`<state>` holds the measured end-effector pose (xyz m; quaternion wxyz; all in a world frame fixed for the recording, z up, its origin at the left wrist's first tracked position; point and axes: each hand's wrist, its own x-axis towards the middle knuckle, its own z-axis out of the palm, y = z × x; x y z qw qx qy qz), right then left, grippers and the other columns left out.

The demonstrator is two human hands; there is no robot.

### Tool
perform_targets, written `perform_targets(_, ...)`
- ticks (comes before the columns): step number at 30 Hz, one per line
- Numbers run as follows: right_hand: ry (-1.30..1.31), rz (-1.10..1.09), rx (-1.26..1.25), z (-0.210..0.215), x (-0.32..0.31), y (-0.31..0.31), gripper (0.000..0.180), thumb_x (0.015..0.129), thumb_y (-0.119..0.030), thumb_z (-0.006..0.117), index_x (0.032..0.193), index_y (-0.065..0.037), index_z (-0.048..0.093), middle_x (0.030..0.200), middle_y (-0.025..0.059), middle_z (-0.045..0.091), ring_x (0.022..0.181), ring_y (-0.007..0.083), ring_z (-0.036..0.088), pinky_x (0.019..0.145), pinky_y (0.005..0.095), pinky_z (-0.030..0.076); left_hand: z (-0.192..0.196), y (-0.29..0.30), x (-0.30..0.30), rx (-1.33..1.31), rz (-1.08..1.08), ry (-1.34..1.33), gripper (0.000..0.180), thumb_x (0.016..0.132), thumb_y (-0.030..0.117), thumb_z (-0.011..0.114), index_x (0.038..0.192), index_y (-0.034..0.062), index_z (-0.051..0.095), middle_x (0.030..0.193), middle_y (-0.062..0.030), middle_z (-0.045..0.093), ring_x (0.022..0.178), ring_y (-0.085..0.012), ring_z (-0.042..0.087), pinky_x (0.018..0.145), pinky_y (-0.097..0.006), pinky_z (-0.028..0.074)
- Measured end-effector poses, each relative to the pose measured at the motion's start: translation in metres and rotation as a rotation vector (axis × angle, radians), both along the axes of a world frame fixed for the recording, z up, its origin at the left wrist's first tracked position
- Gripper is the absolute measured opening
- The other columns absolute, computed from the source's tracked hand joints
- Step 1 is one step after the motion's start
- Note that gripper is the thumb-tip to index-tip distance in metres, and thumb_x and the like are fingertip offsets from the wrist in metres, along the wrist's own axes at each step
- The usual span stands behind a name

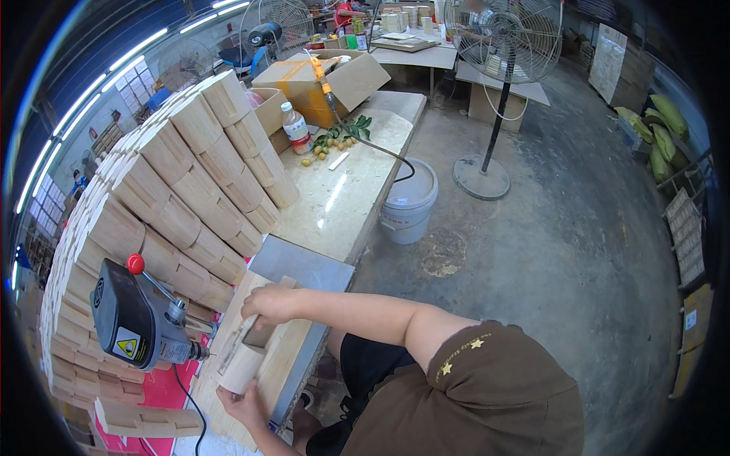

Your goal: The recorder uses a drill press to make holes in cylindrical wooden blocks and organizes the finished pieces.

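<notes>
Lower centre: wooden block [240, 366] seemingly mid-work | left hand [245, 406]: fingers pinching its end | right hand [272, 304]: fingers curled, grip unclear | frame left: stacked blocks [195, 121], finished or waiting unclear

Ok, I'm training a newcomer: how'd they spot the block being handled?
Find the black drill press by the tall wooden stack. Right of its chuck is a pale, notched block. Unlike the stacked ones, it has the left hand and right hand on it.
</notes>
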<state>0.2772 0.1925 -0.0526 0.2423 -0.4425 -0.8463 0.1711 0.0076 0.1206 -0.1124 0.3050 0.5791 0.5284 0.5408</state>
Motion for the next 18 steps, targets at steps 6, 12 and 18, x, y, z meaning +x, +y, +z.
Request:
perform_targets(6,0.281,0.243,-0.028,-0.003,0.017,-0.034,0.036,0.069,-0.014,0.072,0.102,-0.006,0.062,0.096,0.0125,0.062,0.094,0.0312,0.056,0.082,0.0383,0.044,0.044,-0.091,-0.079,0.100,0.108,0.163,0.039,0.065,0.011,0.072,0.099,-0.0028,0.059,0.098,-0.0063,0.056,0.089,-0.0176,0.054,0.081,-0.031,0.043)
perform_targets(12,0.324,0.114,-0.183,0.007,0.015,-0.065,0.029,0.066,-0.005,0.073,0.093,-0.001,0.064,0.085,0.0086,0.060,0.083,0.0228,0.058,0.074,0.0311,0.045,0.087,-0.120,-0.106,-0.261,0.317,-0.409,0.035,0.078,0.016,0.063,0.100,-0.0106,0.059,0.094,-0.0130,0.063,0.083,-0.0165,0.060,0.075,-0.028,0.046)
perform_targets(18,0.396,0.139,-0.321,0.006,-0.019,-0.050,0.023,0.070,-0.002,0.071,0.093,-0.002,0.065,0.086,0.0045,0.058,0.080,0.0150,0.056,0.070,0.0257,0.044,0.076,-0.106,-0.081,-0.460,0.423,-0.351,0.039,0.068,0.032,0.076,0.068,-0.0033,0.060,0.058,-0.0045,0.055,0.048,-0.0090,0.048,0.041,-0.022,0.034)
